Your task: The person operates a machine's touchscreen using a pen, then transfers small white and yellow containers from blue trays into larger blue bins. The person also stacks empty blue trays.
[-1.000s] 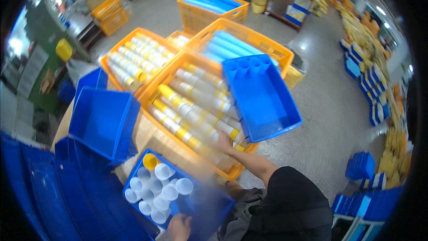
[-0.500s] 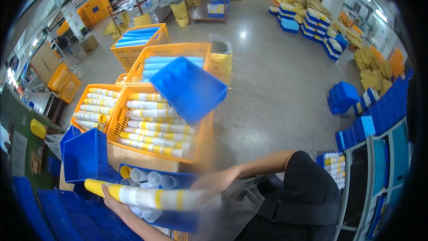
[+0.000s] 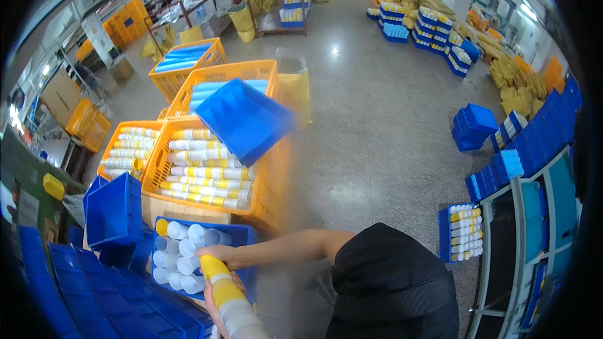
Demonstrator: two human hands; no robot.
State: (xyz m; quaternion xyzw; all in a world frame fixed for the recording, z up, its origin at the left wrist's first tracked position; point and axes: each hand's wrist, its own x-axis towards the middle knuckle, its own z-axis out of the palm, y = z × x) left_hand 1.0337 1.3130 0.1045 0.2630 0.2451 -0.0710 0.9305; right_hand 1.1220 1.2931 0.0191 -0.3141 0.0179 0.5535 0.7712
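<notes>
Yellow and white, the stack of tubes [image 3: 229, 298] now points up and away from us near the bottom edge, where half a second ago we held it lying crosswise, left to right, below the bin. Our left hand [image 3: 217, 314] grips it from underneath, fingers wrapped round the lower part, though the wrist is cut off by the frame. Our right hand [image 3: 220, 255] has come across with the forearm stretched leftward, and closes over the yellow top end of the stack; earlier it was only a blur further right.

Just beyond the hands sits the blue bin [image 3: 242, 238] with white tubes standing upright in it and one yellow cap at its far left corner. Farther off, the orange crate [image 3: 157, 169] holds rows of yellow-and-white tubes lying flat, and an empty blue tray [image 3: 245, 119] rests tilted on its far right corner, as before. To the left stand stacked blue bins [image 3: 113, 213]. The whole view has swung, showing more grey floor [image 3: 377, 107] on the right.
</notes>
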